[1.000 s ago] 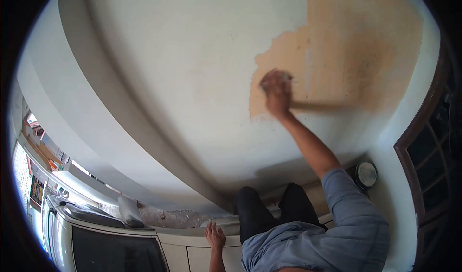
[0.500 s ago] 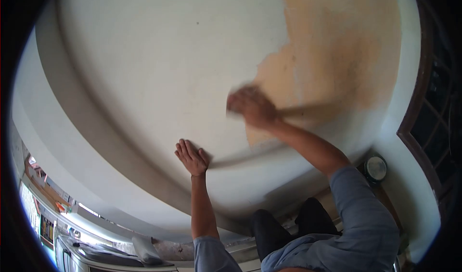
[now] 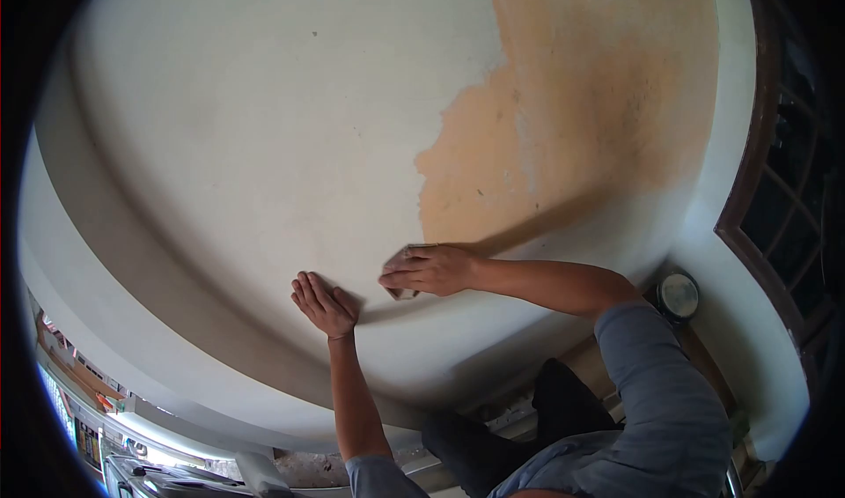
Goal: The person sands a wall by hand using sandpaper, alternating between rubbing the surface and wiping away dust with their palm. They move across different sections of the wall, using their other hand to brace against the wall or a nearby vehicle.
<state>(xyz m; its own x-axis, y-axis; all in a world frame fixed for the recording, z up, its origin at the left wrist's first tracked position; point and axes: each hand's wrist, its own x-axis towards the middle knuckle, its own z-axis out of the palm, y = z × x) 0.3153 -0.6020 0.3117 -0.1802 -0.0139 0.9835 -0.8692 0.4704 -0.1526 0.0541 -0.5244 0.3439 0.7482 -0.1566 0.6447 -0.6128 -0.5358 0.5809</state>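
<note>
A pale wall (image 3: 264,146) fills most of the view, with a large orange-tan patch (image 3: 572,119) on its right part. My left hand (image 3: 325,306) lies flat against the pale surface, fingers extended. Just to its right, my right hand (image 3: 436,269) grips a thin brownish sheet or pad (image 3: 405,273) and presses it to the wall, close below the lower edge of the orange patch. The pad's edges show around my fingers; what it is made of is too small to tell.
A dark window grille (image 3: 797,146) in a brown frame stands at the right. A round metal-lidded object (image 3: 678,295) is near my right elbow. Cluttered shelves (image 3: 88,436) and a dark-topped appliance (image 3: 167,480) sit at the lower left.
My right hand has swept down and slightly left across the wall, from beside the orange patch to near my left hand. The whole view has shifted a little.
</note>
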